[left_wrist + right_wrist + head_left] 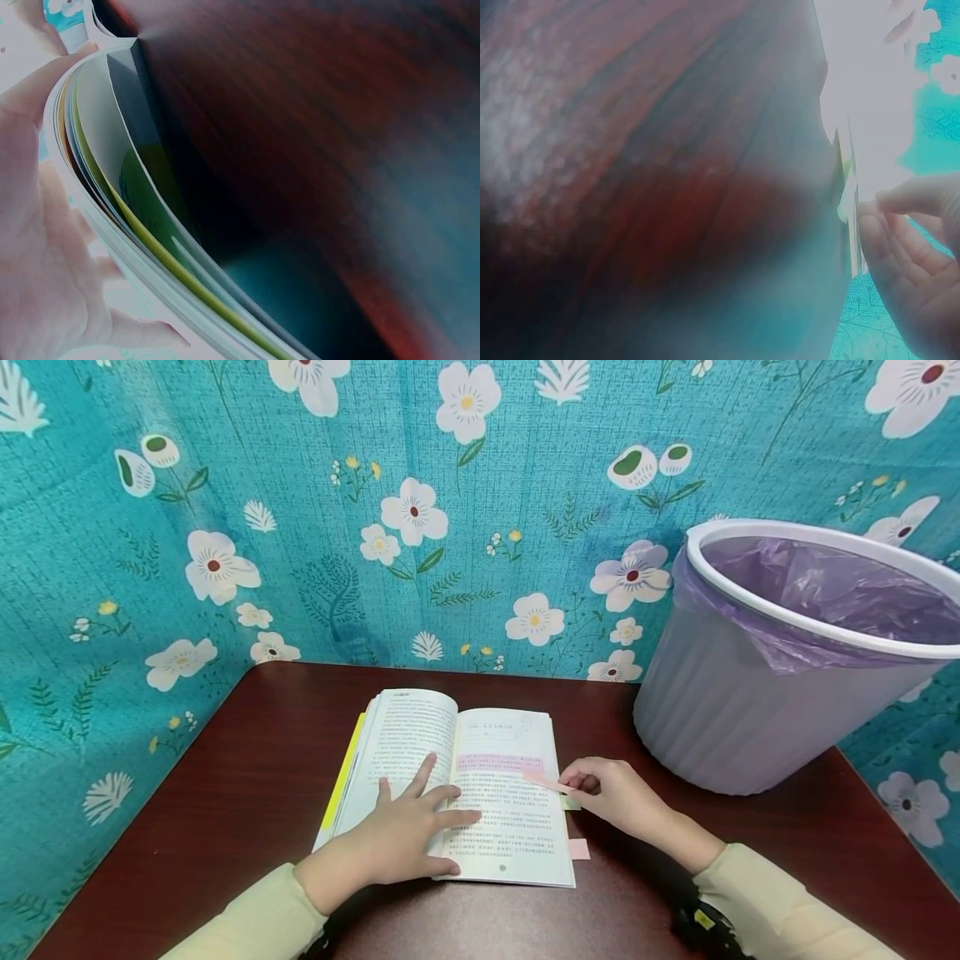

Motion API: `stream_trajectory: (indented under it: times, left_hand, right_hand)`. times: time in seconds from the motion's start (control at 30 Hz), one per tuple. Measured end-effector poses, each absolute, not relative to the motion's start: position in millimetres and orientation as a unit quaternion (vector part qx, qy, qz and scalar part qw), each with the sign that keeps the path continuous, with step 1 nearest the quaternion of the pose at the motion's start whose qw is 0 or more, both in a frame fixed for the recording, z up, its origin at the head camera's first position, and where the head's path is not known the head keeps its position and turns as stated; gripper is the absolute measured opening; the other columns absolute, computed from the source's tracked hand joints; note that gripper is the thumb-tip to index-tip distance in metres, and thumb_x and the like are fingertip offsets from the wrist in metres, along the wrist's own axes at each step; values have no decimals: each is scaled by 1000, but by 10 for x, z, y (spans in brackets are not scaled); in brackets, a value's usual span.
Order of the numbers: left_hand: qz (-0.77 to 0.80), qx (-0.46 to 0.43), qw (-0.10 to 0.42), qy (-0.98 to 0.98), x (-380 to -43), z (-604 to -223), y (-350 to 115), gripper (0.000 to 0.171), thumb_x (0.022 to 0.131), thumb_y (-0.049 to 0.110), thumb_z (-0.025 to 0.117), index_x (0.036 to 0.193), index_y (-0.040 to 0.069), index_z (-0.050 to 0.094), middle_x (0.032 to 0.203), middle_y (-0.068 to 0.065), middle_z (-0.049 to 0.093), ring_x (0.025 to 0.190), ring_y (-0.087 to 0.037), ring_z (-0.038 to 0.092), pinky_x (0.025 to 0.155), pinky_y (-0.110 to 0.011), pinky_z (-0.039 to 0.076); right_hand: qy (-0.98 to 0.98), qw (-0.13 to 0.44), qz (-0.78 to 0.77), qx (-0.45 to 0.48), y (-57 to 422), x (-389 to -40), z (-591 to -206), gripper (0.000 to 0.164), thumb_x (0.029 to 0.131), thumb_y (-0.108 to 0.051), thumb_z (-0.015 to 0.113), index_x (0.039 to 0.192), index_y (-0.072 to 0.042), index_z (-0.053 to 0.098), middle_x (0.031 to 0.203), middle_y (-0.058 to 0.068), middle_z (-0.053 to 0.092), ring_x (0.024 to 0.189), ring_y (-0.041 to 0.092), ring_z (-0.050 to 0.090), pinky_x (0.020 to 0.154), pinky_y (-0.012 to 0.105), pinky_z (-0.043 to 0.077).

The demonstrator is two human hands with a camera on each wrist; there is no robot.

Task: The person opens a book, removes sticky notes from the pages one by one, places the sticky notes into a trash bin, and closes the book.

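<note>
An open book (517, 852) lies on the table, with printed text on both pages and a pink-marked band (495, 762) across the right page. My left hand (401, 835) rests spread over the middle of it, fingers reaching onto the right page. In the left wrist view the same hand (45, 247) lies beyond the curved page edges (139, 247). At the book's right edge, my right hand (618, 793) pinches the outer end of a pink sticky tab (546, 781) between thumb and forefinger. A green tab (572, 804) sticks out just below, and another pink tab (580, 849) lower down.
A grey trash bin (720, 693) lined with a purple bag (825, 581) stands at the table's back right. Behind the dark red-brown table (262, 777) hangs a teal flowered cloth (315, 527). Black wrist gear (705, 922) sits under the right sleeve.
</note>
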State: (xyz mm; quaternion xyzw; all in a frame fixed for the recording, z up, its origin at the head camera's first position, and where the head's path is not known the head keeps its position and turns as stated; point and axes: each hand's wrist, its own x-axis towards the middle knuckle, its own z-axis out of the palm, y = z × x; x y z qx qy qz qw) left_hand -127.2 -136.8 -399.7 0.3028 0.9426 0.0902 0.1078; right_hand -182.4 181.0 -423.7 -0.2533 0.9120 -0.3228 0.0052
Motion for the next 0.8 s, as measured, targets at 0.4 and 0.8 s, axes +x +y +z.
stream_trajectory:
  times: [0.4,0.8]
  left_hand:
    - [89,301,109,943,-1283,-4014,-1374,65,78,55,73,138,42,50,144,-3,45,143,-39,0,85,-86,17]
    - [89,299,114,943,-1286,-4003,-1375,64,79,56,73,137,42,50,144,-3,44,143,-40,0,84,-86,17]
  right_hand:
    - [913,-16,-321,-252,1780,-1836,-4210,27,81,-1,75,104,-11,68,81,-6,65,71,7,59,65,25,53]
    - [908,-20,-335,-251,1830,-1861,-4159,20,81,0,75,86,-19,72,81,-8,67,71,9,57,66,26,53]
